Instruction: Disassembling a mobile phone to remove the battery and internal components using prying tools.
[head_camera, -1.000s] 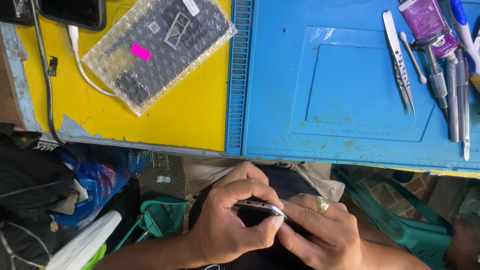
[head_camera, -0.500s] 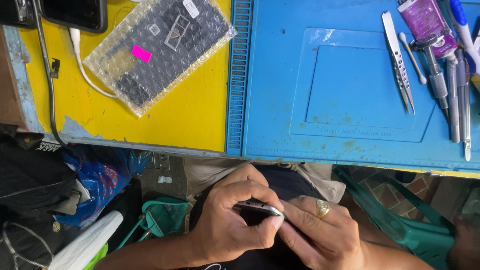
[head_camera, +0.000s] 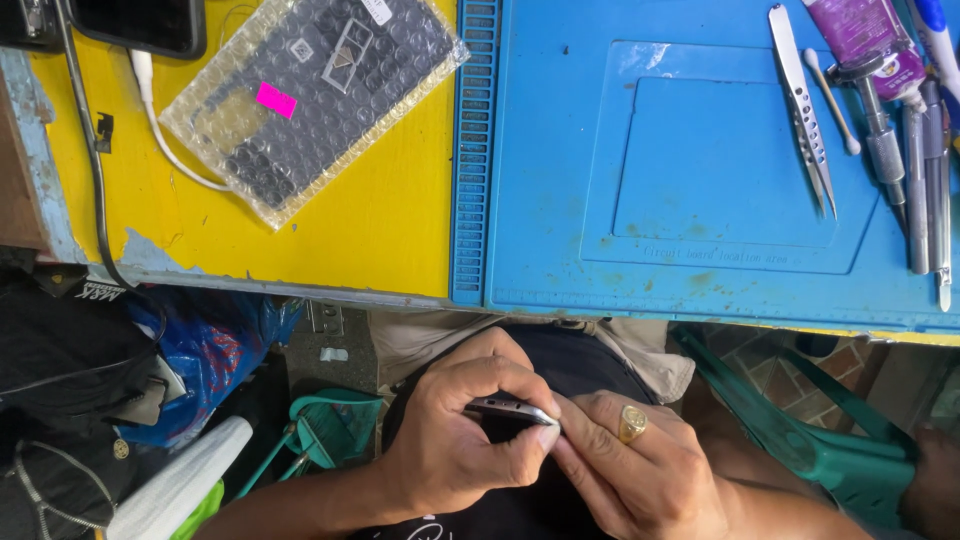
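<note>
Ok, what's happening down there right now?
A person holds a slim phone edge-on over their lap, below the table edge. The left hand grips it while the right hand, wearing a gold ring, presses at its end. On the blue mat lie tweezers; a bubble-wrapped part rests on the yellow table.

We have a single view, worn on the head, looking steeply down over the near edge of the blue work mat (head_camera: 700, 150) (it fills the upper frame). Below that edge we see close into the lap; left of it, yellow tabletop (head_camera: 380, 230).
</note>
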